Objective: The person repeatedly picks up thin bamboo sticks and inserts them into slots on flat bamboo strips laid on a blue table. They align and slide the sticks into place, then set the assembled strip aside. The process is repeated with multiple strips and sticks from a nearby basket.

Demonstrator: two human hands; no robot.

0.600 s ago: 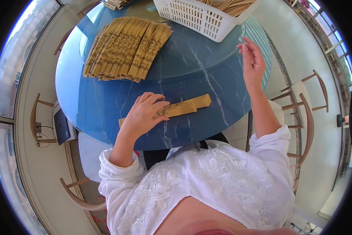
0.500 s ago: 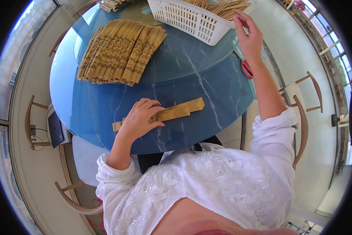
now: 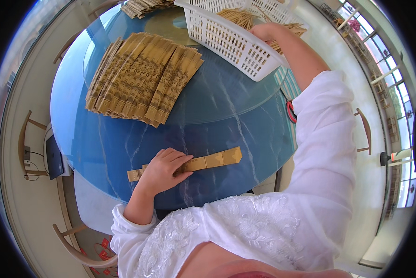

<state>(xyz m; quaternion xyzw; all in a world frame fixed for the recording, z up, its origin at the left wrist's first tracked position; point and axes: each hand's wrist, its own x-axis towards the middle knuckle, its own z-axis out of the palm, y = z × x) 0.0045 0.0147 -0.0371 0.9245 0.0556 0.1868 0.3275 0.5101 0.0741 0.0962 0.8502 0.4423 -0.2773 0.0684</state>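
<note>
Near the table's front edge, my left hand [image 3: 163,170] curls its fingers and thumb round a few long, narrow gold-brown paper sleeves [image 3: 217,159] that lie overlapped on the tabletop. Their ends stick out on both sides of the hand. My right hand [image 3: 265,32] reaches over the side of a white plastic basket [image 3: 233,44], among thin wooden chopsticks [image 3: 237,17]. Its fingers are hidden down in there, so their grip does not show. Beyond my left hand lies a big fanned stack of printed paper sleeves [image 3: 141,76].
The round blue marbled table [image 3: 217,185] carries a glass turntable under the stack and basket. Red-handled scissors [image 3: 291,111] lie at the right edge, partly behind my right sleeve. Another pile of sleeves [image 3: 145,5] sits at the far left. Wooden chairs [image 3: 29,143] stand around.
My right hand has gone from above the basket's right corner down into it among the chopsticks. My left hand stays on the paper sleeves. The whole view has shifted, with the table sitting lower.
</note>
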